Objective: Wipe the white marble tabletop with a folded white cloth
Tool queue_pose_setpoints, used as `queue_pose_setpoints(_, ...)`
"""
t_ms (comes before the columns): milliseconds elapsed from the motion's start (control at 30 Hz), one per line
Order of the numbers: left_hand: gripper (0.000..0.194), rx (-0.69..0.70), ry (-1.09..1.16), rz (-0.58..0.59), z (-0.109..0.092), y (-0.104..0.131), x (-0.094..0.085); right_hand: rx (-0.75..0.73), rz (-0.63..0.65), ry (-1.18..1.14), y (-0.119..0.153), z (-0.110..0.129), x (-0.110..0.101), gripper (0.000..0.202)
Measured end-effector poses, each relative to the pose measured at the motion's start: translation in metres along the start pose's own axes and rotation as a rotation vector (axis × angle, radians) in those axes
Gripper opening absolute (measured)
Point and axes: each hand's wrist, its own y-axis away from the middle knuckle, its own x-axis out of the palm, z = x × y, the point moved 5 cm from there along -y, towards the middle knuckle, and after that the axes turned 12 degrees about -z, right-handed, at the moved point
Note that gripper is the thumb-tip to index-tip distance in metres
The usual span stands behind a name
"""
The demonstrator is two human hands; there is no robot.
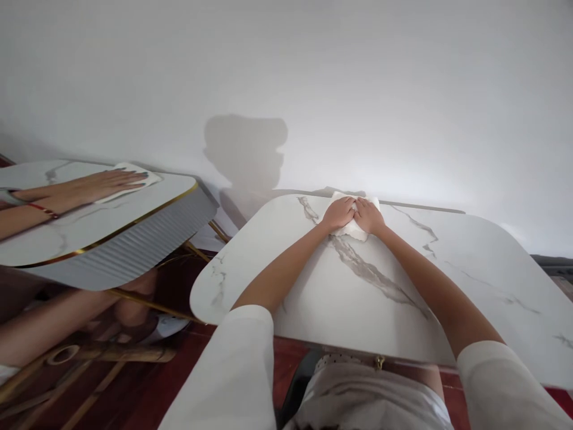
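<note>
A white cloth or paper towel (358,235) lies on the marble-patterned tabletop (322,298), close to its far edge by the wall. My left hand (339,214) rests flat on its left part, fingers pointing forward and inward. Beside it, my right hand (369,216) presses flat on the right part. The fingertips of both hands meet near the middle of the cloth. Neither hand is wrapped round it; both look open, palms down. The palms and the cloth under them are hidden.
At left stands another marble-patterned table (27,254) with a gold trim and ribbed side. A co-worker's hand (111,182) lies on a white cloth (153,177) there. A white wall (403,89) rises behind both tables. Bamboo poles (129,352) are at lower left above a red floor.
</note>
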Motion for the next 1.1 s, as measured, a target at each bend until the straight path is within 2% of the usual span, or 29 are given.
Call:
queue_pose_setpoints(133,0.035,0.032,0.006,0.005,-0.010,0.023,-0.014,-0.007,0.001,0.003,0.023,0.020,-0.011,0.053)
queue_pose_setpoints(267,0.036,0.048,0.015,0.001,-0.021,0.054,-0.036,-0.032,0.022,-0.012,0.047,0.046,-0.020,0.053)
queue_pose_setpoints(500,0.039,-0.043,-0.029,-0.005,-0.038,0.113,-0.082,-0.087,0.007,-0.065,0.089,0.099,-0.039,0.054)
queue_pose_setpoints(767,0.044,-0.079,-0.072,0.053,-0.063,0.172,-0.121,-0.124,-0.070,-0.123,0.140,0.148,-0.060,0.053)
queue_pose_setpoints(933,0.044,-0.112,-0.087,0.057,-0.088,0.194,-0.135,-0.159,-0.031,-0.156,0.167,0.157,-0.074,0.054)
queue_pose_setpoints(1100,0.044,-0.142,-0.084,0.052,-0.118,0.194,-0.129,-0.147,0.002,-0.171,0.187,0.140,-0.091,0.055)
